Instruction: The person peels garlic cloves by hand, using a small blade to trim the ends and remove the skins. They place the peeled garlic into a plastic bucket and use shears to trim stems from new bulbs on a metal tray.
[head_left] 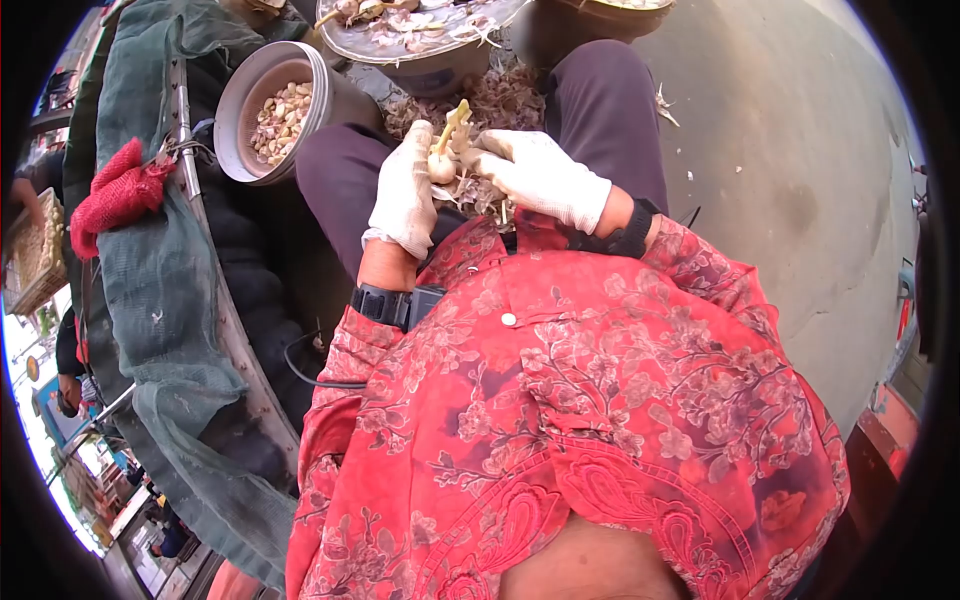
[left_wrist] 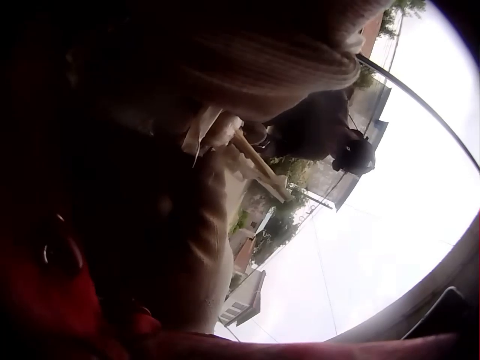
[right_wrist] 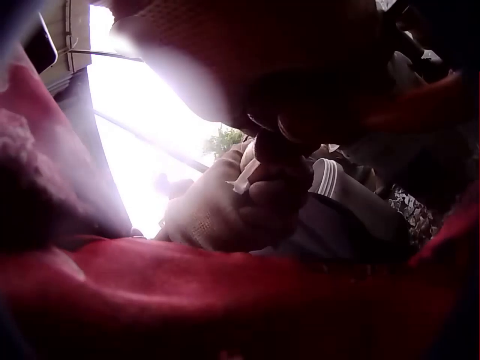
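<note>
Between the knees, two hands in white gloves meet at a garlic bulb (head_left: 442, 167) whose dry stem (head_left: 456, 115) points up and away. The left hand (head_left: 403, 195) grips the bulb from its side, thumb along it. The right hand (head_left: 550, 178) has its curled fingertips at the bulb's other side, pinching the loose papery skin (head_left: 466, 143). In the left wrist view, the stem (left_wrist: 259, 163) sticks out past the shaded glove. A pale strip of skin (right_wrist: 243, 178) shows by the gloved fingers in the right wrist view; the right fingertips are in deep shade there.
A white bucket (head_left: 228, 125) of loose cloves stands at the left knee. Ahead is a round tray (head_left: 370, 48) bearing garlic and skins. Peelings (head_left: 510, 95) heap on the floor between the legs. Green netting (head_left: 160, 300) over a rail and a red mesh bag (head_left: 120, 200) line the left.
</note>
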